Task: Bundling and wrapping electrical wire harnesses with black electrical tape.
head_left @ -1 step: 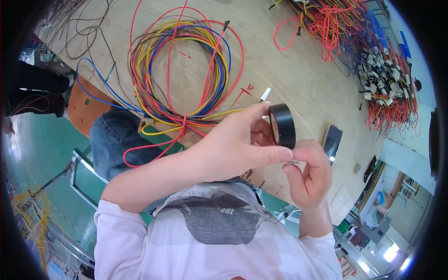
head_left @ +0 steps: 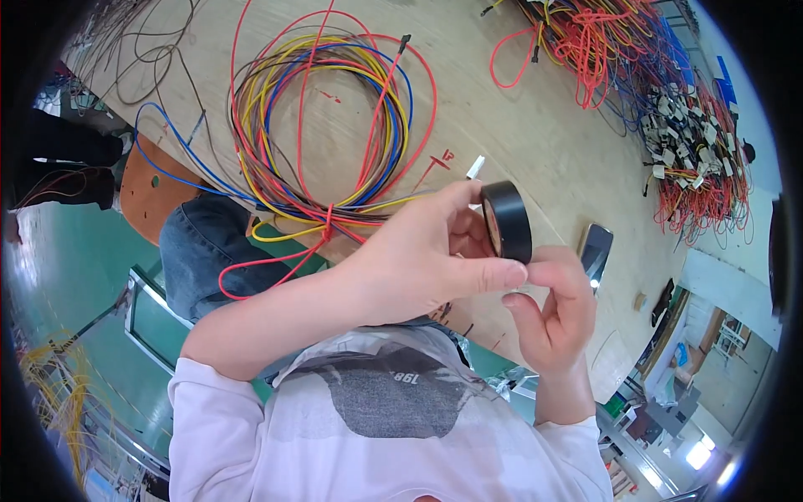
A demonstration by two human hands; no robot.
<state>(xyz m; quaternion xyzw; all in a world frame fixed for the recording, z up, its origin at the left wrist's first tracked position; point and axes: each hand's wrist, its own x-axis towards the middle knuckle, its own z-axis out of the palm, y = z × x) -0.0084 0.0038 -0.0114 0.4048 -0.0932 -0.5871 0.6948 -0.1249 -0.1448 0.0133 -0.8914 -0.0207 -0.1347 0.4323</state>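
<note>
My left hand [head_left: 427, 259] is closed round a roll of black tape [head_left: 508, 222] and holds it on edge above the table. The left thumb stretches along the near side of the roll. Against that thumb's tip rests the bent forefinger of my right hand [head_left: 554, 314], whose thumb curls in just below. Whatever lies between the right fingertips is too small to make out. Beyond my left hand, a big coil of red, yellow, blue and brown wires [head_left: 251, 125] lies on the table, tied near its close side with a red wire [head_left: 328, 226]. A white connector [head_left: 476, 166] pokes out past the roll.
On the wooden table [head_left: 519, 125], a phone [head_left: 595, 255] lies right of my hands. Tangled red wires [head_left: 585, 50] and a heap of white-tagged wires [head_left: 694, 134] fill the far right. An orange stool seat [head_left: 150, 188] and a person's dark-clad legs [head_left: 71, 159] are at left.
The tape roll has risen very slightly in my left hand. The small pale bit between my fingertips shows less. Otherwise both hands and the coil stay almost the same.
</note>
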